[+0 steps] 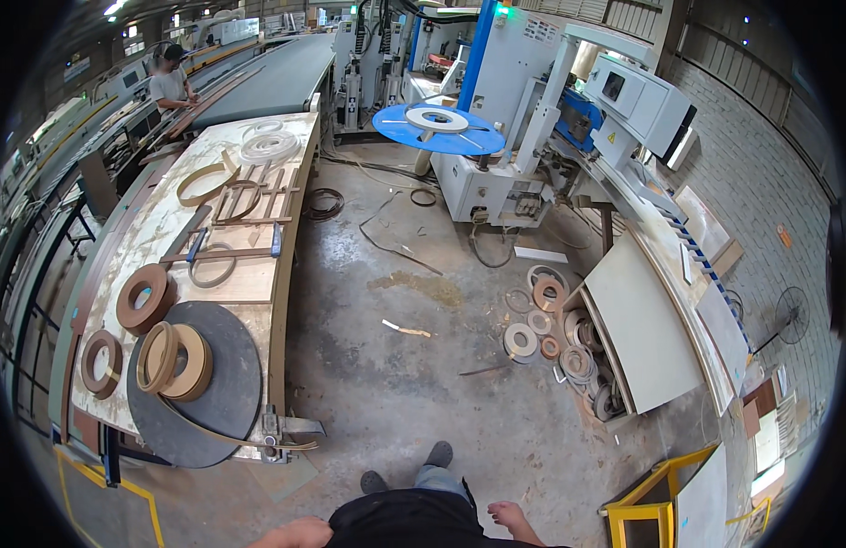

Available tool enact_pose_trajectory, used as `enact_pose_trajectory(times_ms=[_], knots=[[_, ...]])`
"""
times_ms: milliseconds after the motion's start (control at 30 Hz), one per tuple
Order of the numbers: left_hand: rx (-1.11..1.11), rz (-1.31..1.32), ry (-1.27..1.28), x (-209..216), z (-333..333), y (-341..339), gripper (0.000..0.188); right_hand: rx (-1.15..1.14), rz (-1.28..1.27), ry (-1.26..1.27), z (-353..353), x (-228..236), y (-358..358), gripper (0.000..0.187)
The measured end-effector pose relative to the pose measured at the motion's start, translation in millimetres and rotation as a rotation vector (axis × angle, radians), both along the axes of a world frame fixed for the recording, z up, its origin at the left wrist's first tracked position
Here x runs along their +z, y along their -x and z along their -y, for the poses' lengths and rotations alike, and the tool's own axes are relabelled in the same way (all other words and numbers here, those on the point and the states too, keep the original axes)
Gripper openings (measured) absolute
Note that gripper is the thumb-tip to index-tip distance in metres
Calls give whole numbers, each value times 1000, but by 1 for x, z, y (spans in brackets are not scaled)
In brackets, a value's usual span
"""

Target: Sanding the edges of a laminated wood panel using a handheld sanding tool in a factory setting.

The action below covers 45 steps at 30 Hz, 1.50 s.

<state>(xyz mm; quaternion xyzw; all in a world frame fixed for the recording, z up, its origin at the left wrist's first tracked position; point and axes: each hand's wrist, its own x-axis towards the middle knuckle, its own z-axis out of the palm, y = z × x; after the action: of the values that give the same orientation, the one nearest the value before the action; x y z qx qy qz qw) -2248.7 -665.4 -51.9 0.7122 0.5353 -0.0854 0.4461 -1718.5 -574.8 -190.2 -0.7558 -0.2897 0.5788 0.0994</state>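
Note:
Low at my left side, my left hand (302, 532) rests beside my dark shirt; its fingers are too hard to make out. My right hand (505, 514) hangs at my right side with loosely bent fingers and nothing visible in them. Nearest to my left hand is the bench corner, where a metal clamp-like fitting (273, 433) sits with a strip running past it. A dark round disc (231, 365) lies on the bench (103, 416), bearing tan edge-banding rolls (187, 363). Brown rolls (147, 299) lie beside the disc.
Ahead stands a machine with a blue round turntable (478, 135) carrying a white roll. Several banding rolls (522, 342) lie on the floor by a pale panel (638, 320). A yellow frame (660, 511) stands at right. Another person (170, 87) works far left.

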Motion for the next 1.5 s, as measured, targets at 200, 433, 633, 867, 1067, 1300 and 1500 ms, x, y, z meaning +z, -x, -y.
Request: enact_pose_trajectory(times_ms=[200,433,633,867,1067,1300,1500], knots=[[-48,44,-32,0,0,4,30,-26,-16,-32,-4,-4,-2,23],[-78,79,-108,-45,20,16,31,5,-6,23,13,-1,0,25],[-166,277,-247,-92,32,32,25,9,15,47,13,0,-2,25],[-85,231,-236,-109,40,28,25,5,-5,6,1,4,0,24],[76,193,-61,-40,17,8,32,7,-19,32,0,2,5,25],[159,-39,225,-15,-5,-10,43,39,-34,22,2,0,-3,25],[49,-100,237,25,-21,-16,47,58,-74,-28,-2,-12,-11,32]])
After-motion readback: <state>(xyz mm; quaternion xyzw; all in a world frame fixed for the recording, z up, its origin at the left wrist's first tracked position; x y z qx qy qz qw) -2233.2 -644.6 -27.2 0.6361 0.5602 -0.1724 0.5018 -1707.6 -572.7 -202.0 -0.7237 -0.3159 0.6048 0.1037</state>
